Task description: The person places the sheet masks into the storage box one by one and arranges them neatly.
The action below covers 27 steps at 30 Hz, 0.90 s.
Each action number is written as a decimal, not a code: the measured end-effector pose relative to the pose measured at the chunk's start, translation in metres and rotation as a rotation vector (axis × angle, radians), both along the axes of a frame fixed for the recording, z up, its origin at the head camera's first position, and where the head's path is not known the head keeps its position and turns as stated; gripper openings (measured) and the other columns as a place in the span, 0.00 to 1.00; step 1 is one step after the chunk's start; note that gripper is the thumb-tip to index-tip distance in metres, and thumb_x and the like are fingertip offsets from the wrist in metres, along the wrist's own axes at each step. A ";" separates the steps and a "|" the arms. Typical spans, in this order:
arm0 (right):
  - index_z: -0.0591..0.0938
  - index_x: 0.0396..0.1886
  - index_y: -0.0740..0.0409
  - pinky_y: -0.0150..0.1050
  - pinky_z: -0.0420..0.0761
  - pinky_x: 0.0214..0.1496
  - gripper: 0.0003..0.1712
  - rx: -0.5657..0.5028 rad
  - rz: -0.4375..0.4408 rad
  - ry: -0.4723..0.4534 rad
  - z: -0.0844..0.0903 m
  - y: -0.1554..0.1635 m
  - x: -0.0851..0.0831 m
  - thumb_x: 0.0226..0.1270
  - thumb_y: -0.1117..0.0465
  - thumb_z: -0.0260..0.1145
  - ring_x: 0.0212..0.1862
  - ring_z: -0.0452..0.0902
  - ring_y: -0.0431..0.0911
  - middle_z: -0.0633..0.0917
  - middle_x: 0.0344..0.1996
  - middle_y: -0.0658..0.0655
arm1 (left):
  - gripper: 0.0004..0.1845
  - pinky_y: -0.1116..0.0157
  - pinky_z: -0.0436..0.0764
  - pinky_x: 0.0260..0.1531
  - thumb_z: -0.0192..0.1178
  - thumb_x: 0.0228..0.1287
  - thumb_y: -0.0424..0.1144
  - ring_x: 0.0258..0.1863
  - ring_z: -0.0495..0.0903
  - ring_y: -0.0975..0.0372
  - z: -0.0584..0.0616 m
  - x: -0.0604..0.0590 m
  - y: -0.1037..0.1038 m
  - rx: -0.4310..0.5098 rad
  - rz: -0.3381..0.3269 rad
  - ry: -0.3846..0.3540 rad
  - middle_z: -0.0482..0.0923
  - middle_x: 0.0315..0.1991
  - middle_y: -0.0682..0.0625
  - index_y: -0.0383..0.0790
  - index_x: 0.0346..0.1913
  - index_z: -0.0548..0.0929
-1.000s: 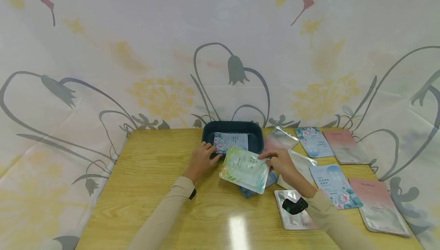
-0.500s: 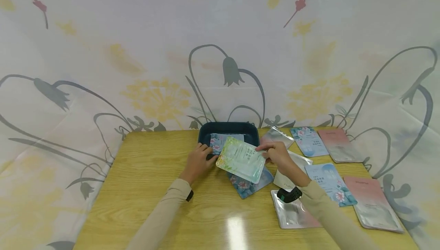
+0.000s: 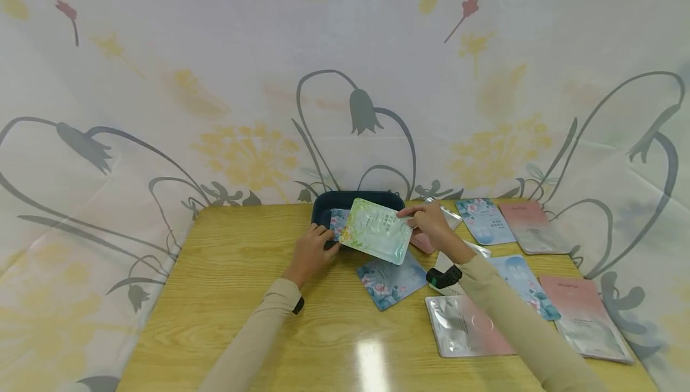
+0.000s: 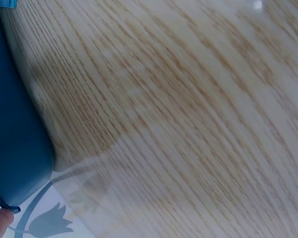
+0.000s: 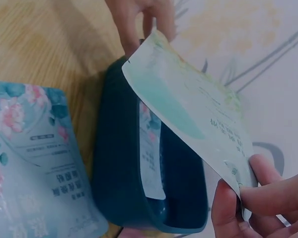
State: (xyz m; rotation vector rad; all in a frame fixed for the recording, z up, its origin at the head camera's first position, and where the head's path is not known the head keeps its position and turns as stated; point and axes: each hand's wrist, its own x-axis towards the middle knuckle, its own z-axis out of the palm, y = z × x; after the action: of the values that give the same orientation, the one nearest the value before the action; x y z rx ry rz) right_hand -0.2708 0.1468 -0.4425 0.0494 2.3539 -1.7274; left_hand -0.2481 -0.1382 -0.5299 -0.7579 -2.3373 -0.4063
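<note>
Counter (image 3: pixel 232 296) carries a dark tray (image 3: pixel 322 207), mostly hidden behind green sachet (image 3: pixel 376 231) held tilted above it. Right hand (image 3: pixel 428 226) pinches sachet's corner. Left hand (image 3: pixel 311 252) grips tray's near rim, fingers curled. Blue sachet (image 3: pixel 336 222) inside tray partly covered.

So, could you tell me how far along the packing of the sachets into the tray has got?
One blue sachet already lies in the dark tray. The right hand pinches a green sachet above the tray, while the left hand holds its near rim. Several sachets remain on the table, including a blue floral one.
</note>
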 end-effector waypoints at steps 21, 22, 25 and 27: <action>0.81 0.40 0.65 0.38 0.76 0.29 0.20 0.060 0.054 -0.016 -0.011 -0.008 -0.039 0.50 0.75 0.49 0.33 0.72 0.47 0.77 0.46 0.61 | 0.12 0.67 0.70 0.23 0.68 0.44 0.45 0.23 0.65 0.61 -0.001 -0.002 0.001 -0.002 -0.018 -0.017 0.69 0.23 0.53 0.42 0.26 0.79; 0.81 0.41 0.65 0.37 0.76 0.29 0.19 0.064 0.057 -0.012 -0.013 -0.009 -0.042 0.50 0.75 0.49 0.33 0.72 0.47 0.77 0.46 0.62 | 0.12 0.67 0.70 0.24 0.68 0.44 0.45 0.23 0.65 0.61 -0.001 -0.002 0.001 -0.005 -0.019 -0.015 0.69 0.23 0.52 0.42 0.26 0.79; 0.81 0.40 0.65 0.38 0.77 0.29 0.20 0.050 0.059 -0.003 -0.018 -0.013 -0.048 0.51 0.74 0.48 0.33 0.75 0.47 0.77 0.46 0.62 | 0.12 0.67 0.70 0.24 0.68 0.44 0.45 0.23 0.65 0.61 -0.002 -0.003 0.000 -0.009 -0.017 -0.014 0.69 0.23 0.52 0.42 0.26 0.79; 0.81 0.39 0.66 0.39 0.77 0.29 0.20 0.040 0.069 0.005 -0.021 -0.015 -0.052 0.50 0.74 0.47 0.32 0.76 0.46 0.78 0.45 0.62 | 0.13 0.68 0.71 0.23 0.68 0.43 0.46 0.23 0.65 0.61 -0.002 -0.003 -0.001 -0.017 -0.008 -0.004 0.69 0.23 0.52 0.42 0.26 0.79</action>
State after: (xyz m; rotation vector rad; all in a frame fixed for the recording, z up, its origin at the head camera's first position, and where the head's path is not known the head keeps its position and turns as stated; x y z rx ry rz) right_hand -0.3228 0.1317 -0.4637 -0.0298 2.3647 -1.6513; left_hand -0.2509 -0.1387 -0.5321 -0.7758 -2.3451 -0.3929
